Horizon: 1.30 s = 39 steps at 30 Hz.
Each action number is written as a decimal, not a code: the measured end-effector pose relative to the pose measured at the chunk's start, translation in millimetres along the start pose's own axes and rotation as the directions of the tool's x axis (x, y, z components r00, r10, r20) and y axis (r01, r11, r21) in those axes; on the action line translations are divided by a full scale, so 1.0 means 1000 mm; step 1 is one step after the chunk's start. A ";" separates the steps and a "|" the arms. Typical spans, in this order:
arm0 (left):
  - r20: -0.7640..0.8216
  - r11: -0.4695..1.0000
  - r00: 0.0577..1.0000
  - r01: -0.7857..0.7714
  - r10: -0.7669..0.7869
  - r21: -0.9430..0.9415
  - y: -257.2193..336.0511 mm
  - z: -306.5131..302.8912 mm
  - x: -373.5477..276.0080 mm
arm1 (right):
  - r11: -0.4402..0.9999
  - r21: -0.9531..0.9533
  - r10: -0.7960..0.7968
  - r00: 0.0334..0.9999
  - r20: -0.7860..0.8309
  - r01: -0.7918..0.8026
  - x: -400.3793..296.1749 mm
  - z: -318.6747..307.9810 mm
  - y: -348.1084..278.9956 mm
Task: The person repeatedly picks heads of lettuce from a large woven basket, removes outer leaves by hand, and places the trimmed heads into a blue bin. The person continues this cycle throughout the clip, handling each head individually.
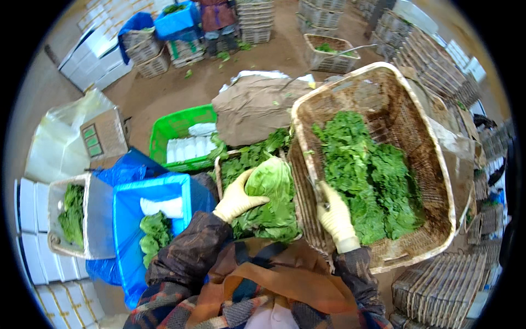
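Note:
A pale green lettuce head (269, 177) rests in the grip of my left hand (238, 198), in a cream glove, with the thumb across its near side. Beneath it, loose green leaves (267, 226) fill a crate before my body, whose rim is partly hidden. My right hand (336, 218), gloved alike, is closed around what looks like a small knife (315, 188), mostly covered by the fingers. That hand is at the left rim of a large, stained plastic basket (444, 177). Frilly leafy greens (357, 164) lie inside the basket in two rows.
Left of me stand a blue-lined box (117, 230) with greens and a white packet, and a white foam box (87, 214). A green crate (158, 142) holds white packets. Brown paper (250, 109) lies ahead. Another person (218, 20) stands farther off near stacked crates (255, 24).

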<state>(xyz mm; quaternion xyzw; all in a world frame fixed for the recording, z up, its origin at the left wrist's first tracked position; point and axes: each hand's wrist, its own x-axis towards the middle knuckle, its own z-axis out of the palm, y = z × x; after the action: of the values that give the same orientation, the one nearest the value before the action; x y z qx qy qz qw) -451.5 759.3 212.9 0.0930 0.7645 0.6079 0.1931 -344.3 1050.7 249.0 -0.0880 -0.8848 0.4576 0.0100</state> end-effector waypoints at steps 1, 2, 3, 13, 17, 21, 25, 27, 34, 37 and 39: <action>-0.057 0.958 0.997 -0.031 0.049 0.286 0.015 -0.012 -0.015 | 0.931 -0.316 -0.223 0.970 -0.092 0.184 0.000 0.001 0.009; -0.081 0.932 0.990 -0.082 0.118 0.352 0.020 -0.022 -0.026 | 0.967 -0.233 -0.108 0.994 -0.013 0.102 0.003 0.007 0.017; -0.119 0.895 0.979 -0.101 0.168 0.434 0.021 -0.039 -0.047 | 0.952 -0.266 -0.132 0.988 0.076 0.148 0.002 0.017 -0.025; -0.059 0.984 0.998 0.020 -0.010 0.176 0.034 -0.049 -0.130 | 0.742 -0.472 -0.337 0.873 0.352 0.476 -0.007 0.065 -0.097; -0.044 0.981 0.999 0.033 -0.025 0.189 0.038 -0.047 -0.138 | 0.711 -0.463 -0.404 0.847 0.346 0.529 -0.018 0.060 -0.101; -0.016 0.966 0.998 -0.052 0.058 0.252 0.026 -0.038 -0.156 | 0.724 -0.584 -0.115 0.899 0.422 0.367 -0.021 0.054 -0.099; 0.009 0.909 0.991 -0.125 0.132 0.399 0.040 -0.042 -0.149 | 0.882 -0.464 0.219 0.942 0.254 -0.080 -0.009 0.029 0.012; -0.019 0.835 0.965 -0.215 0.260 0.507 0.044 -0.046 -0.129 | 0.960 0.188 0.157 0.955 0.252 -0.208 -0.015 0.035 0.018; 0.062 0.881 0.897 -0.442 0.438 0.170 0.127 -0.025 -0.046 | 0.479 0.867 0.078 0.991 0.113 -0.136 0.030 0.039 -0.063; -0.045 0.828 0.871 -0.479 0.488 -0.293 0.093 -0.047 -0.048 | 0.285 0.939 0.103 0.980 0.171 -0.194 0.029 0.020 -0.059; 0.136 0.962 0.955 -0.252 0.265 -0.105 0.043 -0.033 -0.054 | 0.475 0.863 0.125 0.984 0.126 -0.171 0.032 0.029 -0.047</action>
<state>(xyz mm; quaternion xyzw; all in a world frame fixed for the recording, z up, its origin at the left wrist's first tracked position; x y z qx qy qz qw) -419.9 719.5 270.7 0.2288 0.7024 0.6516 0.1724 -385.7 1005.4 268.4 -0.1364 -0.5213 0.8424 -0.0065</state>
